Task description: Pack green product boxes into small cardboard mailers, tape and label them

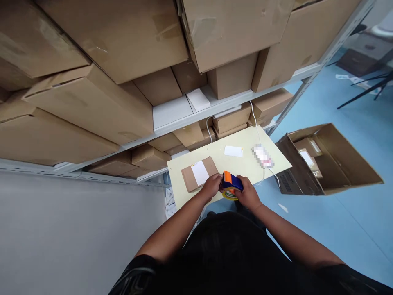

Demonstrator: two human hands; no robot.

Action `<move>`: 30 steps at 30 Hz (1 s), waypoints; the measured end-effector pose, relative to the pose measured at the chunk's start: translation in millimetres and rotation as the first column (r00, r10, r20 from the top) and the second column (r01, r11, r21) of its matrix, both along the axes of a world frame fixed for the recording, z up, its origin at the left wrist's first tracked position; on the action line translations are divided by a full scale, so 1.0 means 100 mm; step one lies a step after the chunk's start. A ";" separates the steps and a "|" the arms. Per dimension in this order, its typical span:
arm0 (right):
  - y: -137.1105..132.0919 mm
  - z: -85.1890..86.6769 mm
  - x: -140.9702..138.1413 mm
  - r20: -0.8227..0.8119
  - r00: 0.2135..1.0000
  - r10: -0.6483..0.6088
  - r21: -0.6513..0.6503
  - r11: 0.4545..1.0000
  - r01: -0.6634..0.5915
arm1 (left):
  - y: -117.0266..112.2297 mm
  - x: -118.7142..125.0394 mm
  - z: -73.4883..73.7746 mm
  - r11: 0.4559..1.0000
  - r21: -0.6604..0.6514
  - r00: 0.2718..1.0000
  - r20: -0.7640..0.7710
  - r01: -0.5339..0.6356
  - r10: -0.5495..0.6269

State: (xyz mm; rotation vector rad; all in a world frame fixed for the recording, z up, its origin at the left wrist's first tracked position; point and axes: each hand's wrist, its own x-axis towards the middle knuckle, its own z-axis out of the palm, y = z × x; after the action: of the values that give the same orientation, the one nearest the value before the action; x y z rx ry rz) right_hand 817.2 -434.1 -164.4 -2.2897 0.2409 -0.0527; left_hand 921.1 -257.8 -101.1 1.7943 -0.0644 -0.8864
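Note:
An orange and blue tape dispenser (231, 182) with a yellow roll sits at the near edge of a small pale table (245, 162). My right hand (248, 194) is wrapped round its right side. My left hand (211, 185) is closed on its left end, fingers pinched at the tape. Just left of my left hand lies a flat brown parcel (190, 178) with a white label (199, 172) on top. The parcel rests flat on the table, touching nothing else.
A white card (233, 151) and a blurred small device (262, 156) on a white cable lie farther back on the table. Shelves packed with cardboard boxes (92, 102) rise behind. An open cardboard box (330, 159) stands on the blue floor at right.

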 end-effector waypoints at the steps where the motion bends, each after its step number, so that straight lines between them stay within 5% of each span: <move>1: 0.07 0.00 -0.06 -0.005 0.999 -0.031 -0.015 0.999 0.031 | 0.06 -0.01 -0.01 0.998 0.040 0.998 0.042 0.053 -0.054; 5: 0.15 0.02 -0.24 -0.037 0.995 -0.090 -0.118 0.989 0.085 | 0.19 0.12 -0.01 0.912 0.284 0.893 0.258 0.295 -0.370; 9: -0.03 -0.02 -0.46 -0.141 0.975 -0.169 -0.106 0.982 0.155 | -0.01 0.51 0.00 0.752 0.528 0.728 0.320 0.394 -0.606; 11: -0.14 -0.10 -0.58 -0.221 0.947 -0.232 -0.073 0.973 0.221 | -0.26 0.76 -0.03 0.636 0.656 0.654 0.278 0.406 -0.704; 13: -0.22 -0.21 -0.65 -0.313 0.915 -0.255 -0.051 0.967 0.251 | -0.53 0.98 -0.13 0.463 0.755 0.565 0.151 0.464 -0.811; 19: -0.24 -0.48 -0.33 -0.570 0.814 -0.112 -0.062 0.994 0.093 | -1.04 1.33 -0.65 0.273 0.822 0.533 -0.044 0.500 -0.845; 24: -0.20 -0.55 -0.02 -0.618 0.786 0.023 -0.026 0.998 -0.049 | -1.06 1.46 -0.98 0.163 0.869 0.537 -0.133 0.467 -0.833; 30: -0.11 -0.51 0.10 -0.618 0.782 0.078 0.045 0.997 -0.064 | -1.10 1.53 -1.17 0.018 0.901 0.547 -0.247 0.433 -0.800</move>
State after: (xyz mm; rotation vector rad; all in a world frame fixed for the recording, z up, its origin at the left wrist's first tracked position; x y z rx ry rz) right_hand 827.0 -445.4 -215.6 -2.2219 0.4889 0.7578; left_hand 1074.4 -367.5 -217.7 3.1467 -0.8848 -1.3989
